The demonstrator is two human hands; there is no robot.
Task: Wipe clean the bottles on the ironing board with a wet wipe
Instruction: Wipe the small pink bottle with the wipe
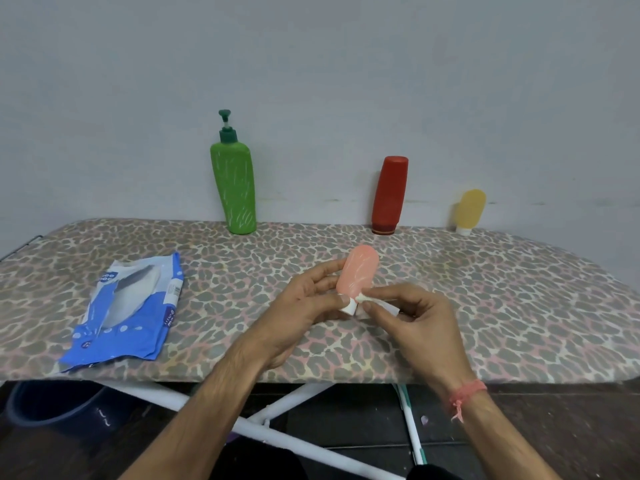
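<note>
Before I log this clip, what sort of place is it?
Probably a room in a home, though little shows. A leopard-print ironing board stands against a plain wall, with toiletry-type bottles such as a green pump bottle and a blue wet wipe pack on it.

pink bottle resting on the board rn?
No, the left hand holds the pink bottle above the board while the right hand presses a wipe near its cap.

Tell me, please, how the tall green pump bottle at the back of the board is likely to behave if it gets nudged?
The green pump bottle is tall, narrow-based and already stands at a lean, so it would probably tip rather than slide. It stands on the padded ironing board, which likely gives little support. It looks like stiff plastic; its weight cannot be told.
</note>
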